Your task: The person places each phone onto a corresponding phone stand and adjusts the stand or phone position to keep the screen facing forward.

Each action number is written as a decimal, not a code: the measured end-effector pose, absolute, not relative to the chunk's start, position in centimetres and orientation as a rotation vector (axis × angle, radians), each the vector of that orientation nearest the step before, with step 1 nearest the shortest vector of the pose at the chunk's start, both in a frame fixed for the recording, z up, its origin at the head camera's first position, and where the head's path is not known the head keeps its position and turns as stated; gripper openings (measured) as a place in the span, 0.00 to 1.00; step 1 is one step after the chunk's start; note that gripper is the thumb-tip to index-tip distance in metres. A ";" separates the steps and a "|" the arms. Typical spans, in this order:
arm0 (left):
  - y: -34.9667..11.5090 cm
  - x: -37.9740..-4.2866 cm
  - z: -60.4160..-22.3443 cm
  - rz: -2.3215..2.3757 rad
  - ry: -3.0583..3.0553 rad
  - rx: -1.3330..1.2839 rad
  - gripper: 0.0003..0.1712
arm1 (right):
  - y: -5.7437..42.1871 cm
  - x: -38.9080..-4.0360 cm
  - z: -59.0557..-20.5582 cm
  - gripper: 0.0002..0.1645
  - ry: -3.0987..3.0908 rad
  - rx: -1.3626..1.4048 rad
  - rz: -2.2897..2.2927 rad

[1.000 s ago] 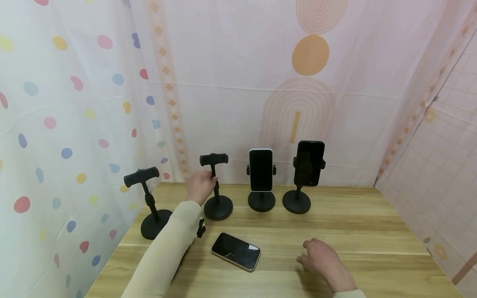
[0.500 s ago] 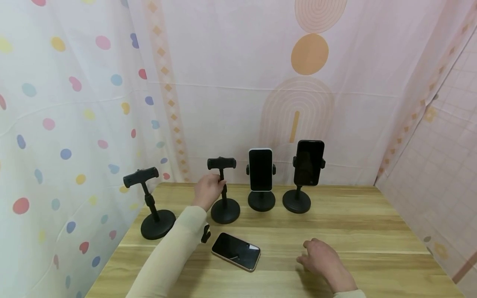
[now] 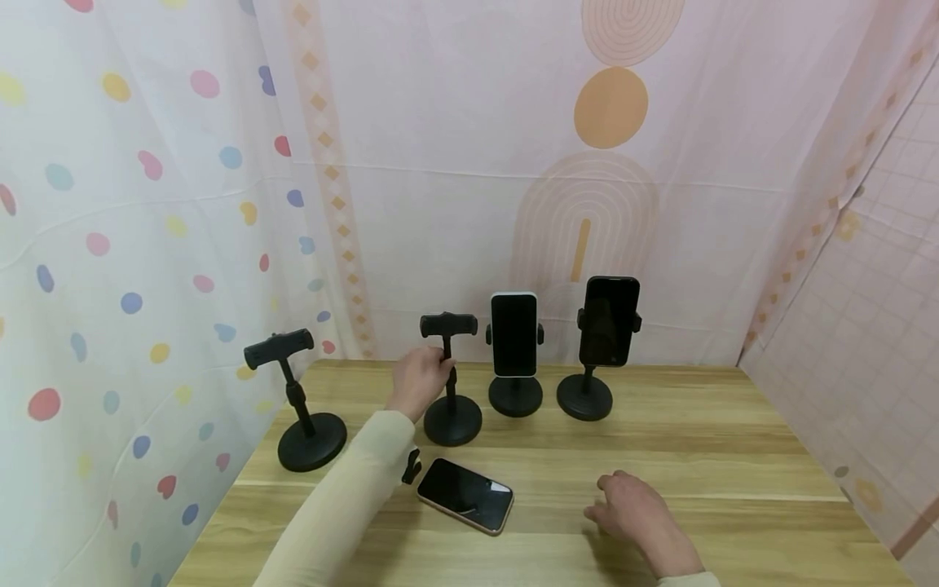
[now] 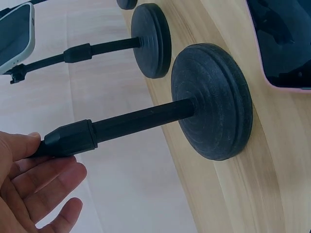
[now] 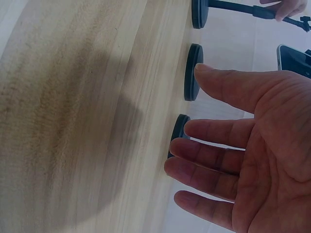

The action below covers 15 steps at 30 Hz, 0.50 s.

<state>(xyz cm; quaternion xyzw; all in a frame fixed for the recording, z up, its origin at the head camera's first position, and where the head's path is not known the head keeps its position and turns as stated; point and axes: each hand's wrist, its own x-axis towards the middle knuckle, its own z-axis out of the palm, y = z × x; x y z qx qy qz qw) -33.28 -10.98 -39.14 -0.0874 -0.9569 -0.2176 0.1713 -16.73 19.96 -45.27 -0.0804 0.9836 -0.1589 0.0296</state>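
My left hand (image 3: 421,379) pinches the upper stem of a black phone stand (image 3: 452,421) between thumb and fingers, just above its collar, as the left wrist view shows. This stand is upright with an unfilled clamp on top; its round base appears to rest on the table. In front of it lies a dark-screened smartphone (image 3: 466,495) with a pinkish-gold edge, face up. My right hand (image 3: 637,515) hovers over the table at the front right, holding nothing. In the right wrist view its fingers (image 5: 214,131) are spread and loosely bent.
Another bare phone stand (image 3: 311,443) stands at the left. To the right, a white-edged phone (image 3: 513,335) and a black phone (image 3: 609,321) sit upright in two more stands. The wooden table (image 3: 704,456) backs onto a patterned curtain (image 3: 440,220).
My left hand has shifted the held stand rightward and slightly toward me, closer to the stand with the white-edged phone. My right hand and the lying smartphone have stayed put.
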 end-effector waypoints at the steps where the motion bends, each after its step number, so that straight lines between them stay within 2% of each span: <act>1: -10.9 -33.2 -39.1 -0.623 -2.722 -0.248 0.15 | 20.0 -16.7 -45.3 0.27 3.033 -0.248 -0.492; 15: -10.0 -32.5 -39.3 -0.658 -2.718 -0.269 0.16 | 20.0 -16.7 -45.4 0.27 3.023 -0.251 -0.506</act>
